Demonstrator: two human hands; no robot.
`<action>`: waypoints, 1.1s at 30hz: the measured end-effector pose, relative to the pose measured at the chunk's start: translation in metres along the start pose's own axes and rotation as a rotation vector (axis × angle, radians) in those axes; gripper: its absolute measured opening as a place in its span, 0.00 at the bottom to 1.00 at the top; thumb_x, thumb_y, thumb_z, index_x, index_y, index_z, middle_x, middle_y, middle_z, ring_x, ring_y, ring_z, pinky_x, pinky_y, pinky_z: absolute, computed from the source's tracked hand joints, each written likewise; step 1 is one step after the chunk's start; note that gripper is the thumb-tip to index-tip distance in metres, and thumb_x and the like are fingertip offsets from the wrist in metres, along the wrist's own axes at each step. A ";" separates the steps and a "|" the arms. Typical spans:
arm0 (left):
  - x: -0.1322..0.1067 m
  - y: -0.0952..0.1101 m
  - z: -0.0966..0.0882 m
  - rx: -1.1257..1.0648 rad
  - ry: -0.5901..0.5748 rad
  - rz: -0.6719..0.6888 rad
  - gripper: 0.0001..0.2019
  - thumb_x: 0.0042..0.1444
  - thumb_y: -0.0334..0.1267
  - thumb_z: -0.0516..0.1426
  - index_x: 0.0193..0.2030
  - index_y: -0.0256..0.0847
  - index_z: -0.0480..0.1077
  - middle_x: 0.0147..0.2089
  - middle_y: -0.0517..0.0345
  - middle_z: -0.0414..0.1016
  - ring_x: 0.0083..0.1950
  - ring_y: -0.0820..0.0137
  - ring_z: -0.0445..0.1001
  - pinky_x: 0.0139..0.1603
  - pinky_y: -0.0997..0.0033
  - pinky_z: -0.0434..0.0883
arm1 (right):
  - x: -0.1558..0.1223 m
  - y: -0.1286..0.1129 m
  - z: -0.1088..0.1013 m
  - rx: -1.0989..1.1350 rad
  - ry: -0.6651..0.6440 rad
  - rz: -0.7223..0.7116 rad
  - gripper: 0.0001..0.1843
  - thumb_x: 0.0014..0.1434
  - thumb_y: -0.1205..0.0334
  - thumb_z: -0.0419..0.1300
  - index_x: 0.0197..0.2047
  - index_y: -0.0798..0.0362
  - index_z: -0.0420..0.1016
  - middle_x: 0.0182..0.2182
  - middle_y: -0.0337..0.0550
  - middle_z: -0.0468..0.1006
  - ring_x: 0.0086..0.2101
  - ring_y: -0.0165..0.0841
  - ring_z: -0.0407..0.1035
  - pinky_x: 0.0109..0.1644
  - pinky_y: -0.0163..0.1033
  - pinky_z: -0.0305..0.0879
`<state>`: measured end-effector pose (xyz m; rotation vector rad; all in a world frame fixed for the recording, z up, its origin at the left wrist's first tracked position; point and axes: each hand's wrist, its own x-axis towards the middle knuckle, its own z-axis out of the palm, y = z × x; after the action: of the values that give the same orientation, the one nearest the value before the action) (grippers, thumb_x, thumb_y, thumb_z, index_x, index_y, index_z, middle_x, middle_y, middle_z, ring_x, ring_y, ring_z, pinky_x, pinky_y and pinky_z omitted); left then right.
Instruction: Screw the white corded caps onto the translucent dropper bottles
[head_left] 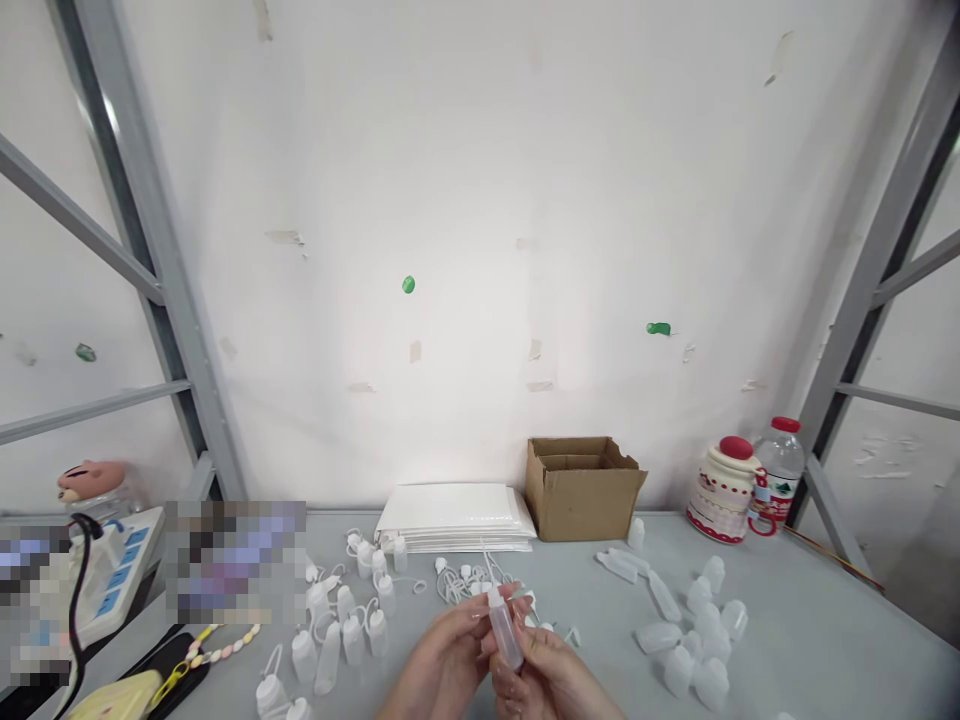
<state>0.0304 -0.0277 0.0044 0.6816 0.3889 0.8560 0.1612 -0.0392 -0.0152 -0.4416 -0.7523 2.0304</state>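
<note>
Low in the middle, a small translucent squeeze bottle [508, 642] with a white top is held tilted between both hands. My right hand [551, 668] is closed round the bottle's body. The fingers of my left hand [450, 650] are closed at its upper part, near the white top, where a thin white strap sticks up. Just behind my hands lies a pile of white caps with looped straps [454, 585], partly hidden. To the left stand several capped bottles [352, 638] with straps. On the right lie several bottles without caps [709, 630].
A stack of white flat sheets [454, 512] and an open cardboard box [585, 500] stand against the wall. At the back right are a decorated jar [724, 495] and a red-capped water bottle [784, 460]. A power strip [124, 575] and beaded strap [225, 652] lie left.
</note>
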 end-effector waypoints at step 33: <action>-0.001 -0.004 0.012 -0.233 0.179 -0.180 0.09 0.46 0.33 0.52 0.30 0.35 0.73 0.33 0.50 0.78 0.39 0.62 0.72 0.30 0.69 0.60 | 0.002 0.009 -0.007 0.024 -0.049 0.044 0.16 0.44 0.53 0.68 0.24 0.59 0.73 0.14 0.31 0.63 0.16 0.20 0.52 0.23 0.29 0.47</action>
<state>0.0384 -0.0351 0.0106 0.3498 0.4952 0.7780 0.1584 -0.0393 -0.0266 -0.3988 -0.7530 2.0957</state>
